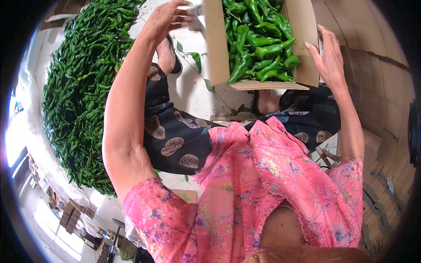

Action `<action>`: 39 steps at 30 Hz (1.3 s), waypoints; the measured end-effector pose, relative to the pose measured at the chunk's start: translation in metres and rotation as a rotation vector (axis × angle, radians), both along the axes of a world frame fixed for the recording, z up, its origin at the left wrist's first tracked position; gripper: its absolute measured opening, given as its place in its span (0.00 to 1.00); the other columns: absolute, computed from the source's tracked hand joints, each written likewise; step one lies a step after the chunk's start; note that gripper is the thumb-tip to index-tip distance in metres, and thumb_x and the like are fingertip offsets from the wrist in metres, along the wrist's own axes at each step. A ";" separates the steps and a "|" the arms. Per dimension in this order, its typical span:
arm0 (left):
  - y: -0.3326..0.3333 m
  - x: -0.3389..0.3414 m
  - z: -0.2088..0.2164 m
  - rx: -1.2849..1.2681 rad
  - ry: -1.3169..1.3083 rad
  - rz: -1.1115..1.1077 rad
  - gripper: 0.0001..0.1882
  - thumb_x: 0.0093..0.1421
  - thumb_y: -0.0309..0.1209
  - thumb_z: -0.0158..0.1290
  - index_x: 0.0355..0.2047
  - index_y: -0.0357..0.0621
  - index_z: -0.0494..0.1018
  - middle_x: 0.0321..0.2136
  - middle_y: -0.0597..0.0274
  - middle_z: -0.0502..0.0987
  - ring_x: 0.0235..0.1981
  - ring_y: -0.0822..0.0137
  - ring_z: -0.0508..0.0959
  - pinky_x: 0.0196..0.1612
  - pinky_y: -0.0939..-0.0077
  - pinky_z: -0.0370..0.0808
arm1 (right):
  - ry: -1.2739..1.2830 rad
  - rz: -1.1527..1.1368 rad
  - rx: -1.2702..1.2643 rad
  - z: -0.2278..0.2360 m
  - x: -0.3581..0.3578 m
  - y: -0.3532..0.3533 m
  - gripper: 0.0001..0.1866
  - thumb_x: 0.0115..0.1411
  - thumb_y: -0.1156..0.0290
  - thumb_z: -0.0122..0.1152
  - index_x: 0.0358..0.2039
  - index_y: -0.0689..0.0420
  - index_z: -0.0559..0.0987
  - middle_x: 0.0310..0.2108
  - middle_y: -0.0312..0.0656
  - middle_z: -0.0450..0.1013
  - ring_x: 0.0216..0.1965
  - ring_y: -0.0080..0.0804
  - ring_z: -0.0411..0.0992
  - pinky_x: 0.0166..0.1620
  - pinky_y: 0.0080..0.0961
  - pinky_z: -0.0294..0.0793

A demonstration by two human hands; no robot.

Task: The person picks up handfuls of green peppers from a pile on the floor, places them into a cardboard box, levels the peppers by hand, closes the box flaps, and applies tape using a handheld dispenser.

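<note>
Cardboard box (218,52) of green peppers (258,39) flanked by left hand (166,17), right hand (328,59).

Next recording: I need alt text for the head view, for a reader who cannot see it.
A person in a pink top reaches both hands to a cardboard box full of green peppers, the left hand at its left flap, the right hand open against its right side. A large heap of green peppers lies on the floor to their left.

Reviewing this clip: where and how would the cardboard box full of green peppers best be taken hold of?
Probably by its two opposite side walls, one hand from each side. The cardboard box is open-topped and heaped with green peppers, so the top offers no grip. The right hand lies flat on its right wall; the left hand is near the left wall.
</note>
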State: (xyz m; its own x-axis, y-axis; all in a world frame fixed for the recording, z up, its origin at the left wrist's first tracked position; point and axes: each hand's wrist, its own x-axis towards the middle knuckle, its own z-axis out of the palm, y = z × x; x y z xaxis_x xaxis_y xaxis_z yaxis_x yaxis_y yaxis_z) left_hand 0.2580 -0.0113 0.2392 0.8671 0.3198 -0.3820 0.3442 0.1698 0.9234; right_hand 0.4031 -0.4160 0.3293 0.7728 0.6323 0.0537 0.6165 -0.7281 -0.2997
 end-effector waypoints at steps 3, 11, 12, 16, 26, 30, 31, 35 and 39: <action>0.054 -0.029 -0.091 1.043 0.468 -0.252 0.25 0.60 0.51 0.58 0.54 0.57 0.76 0.45 0.42 0.81 0.45 0.43 0.81 0.48 0.57 0.80 | -0.232 0.523 -0.109 0.029 -0.047 0.042 0.35 0.52 0.66 0.73 0.61 0.52 0.72 0.64 0.44 0.65 0.63 0.46 0.64 0.58 0.45 0.66; -0.098 -0.079 -0.232 0.803 0.831 -0.207 0.27 0.63 0.43 0.54 0.61 0.49 0.69 0.50 0.42 0.79 0.53 0.43 0.78 0.55 0.50 0.74 | -0.264 0.759 -0.280 0.004 -0.050 0.077 0.27 0.50 0.68 0.65 0.53 0.50 0.75 0.59 0.42 0.70 0.60 0.41 0.67 0.58 0.43 0.64; -0.106 -0.078 -0.240 0.808 0.852 -0.190 0.27 0.63 0.42 0.53 0.61 0.47 0.69 0.50 0.41 0.79 0.53 0.43 0.78 0.55 0.50 0.75 | -0.152 0.817 -0.253 -0.010 -0.050 0.075 0.26 0.51 0.68 0.65 0.53 0.49 0.75 0.58 0.42 0.71 0.56 0.41 0.70 0.55 0.41 0.67; -0.091 -0.076 -0.250 0.860 0.835 -0.001 0.28 0.63 0.41 0.52 0.59 0.39 0.69 0.50 0.39 0.78 0.51 0.44 0.78 0.55 0.52 0.75 | -0.038 0.618 -0.075 -0.010 -0.026 0.100 0.24 0.55 0.71 0.64 0.54 0.46 0.75 0.52 0.44 0.72 0.46 0.44 0.72 0.47 0.42 0.73; 0.020 0.021 0.022 0.607 -0.118 0.700 0.26 0.61 0.30 0.56 0.58 0.30 0.68 0.48 0.46 0.77 0.37 0.63 0.81 0.37 0.71 0.83 | 0.018 0.414 -0.243 -0.006 -0.026 0.080 0.19 0.53 0.60 0.72 0.36 0.61 0.80 0.37 0.48 0.75 0.37 0.46 0.79 0.34 0.41 0.81; -0.031 0.042 0.124 0.546 -0.411 0.440 0.26 0.64 0.31 0.61 0.60 0.33 0.69 0.49 0.48 0.79 0.44 0.65 0.82 0.43 0.76 0.81 | 0.006 0.414 -0.089 0.006 -0.020 0.073 0.16 0.56 0.59 0.70 0.30 0.61 0.78 0.30 0.50 0.77 0.33 0.49 0.80 0.33 0.46 0.80; -0.057 0.055 0.127 0.515 -0.491 0.353 0.24 0.62 0.31 0.63 0.55 0.33 0.73 0.40 0.51 0.83 0.35 0.72 0.82 0.39 0.82 0.80 | 0.011 0.386 -0.103 0.001 -0.018 0.062 0.16 0.56 0.59 0.70 0.30 0.61 0.78 0.30 0.50 0.77 0.33 0.49 0.80 0.33 0.46 0.80; -0.096 0.024 0.136 0.641 -0.264 -0.191 0.21 0.61 0.35 0.64 0.54 0.44 0.76 0.38 0.52 0.84 0.33 0.67 0.83 0.35 0.74 0.79 | 0.037 0.299 -0.189 0.008 -0.020 0.072 0.13 0.62 0.63 0.63 0.32 0.59 0.73 0.28 0.51 0.76 0.31 0.54 0.78 0.32 0.47 0.78; -0.146 -0.018 0.103 1.121 0.049 -0.756 0.22 0.60 0.38 0.63 0.52 0.46 0.71 0.34 0.51 0.80 0.32 0.53 0.84 0.31 0.61 0.80 | -0.053 0.291 -0.200 0.004 -0.005 0.047 0.11 0.62 0.65 0.61 0.32 0.59 0.74 0.27 0.49 0.77 0.30 0.54 0.79 0.32 0.46 0.79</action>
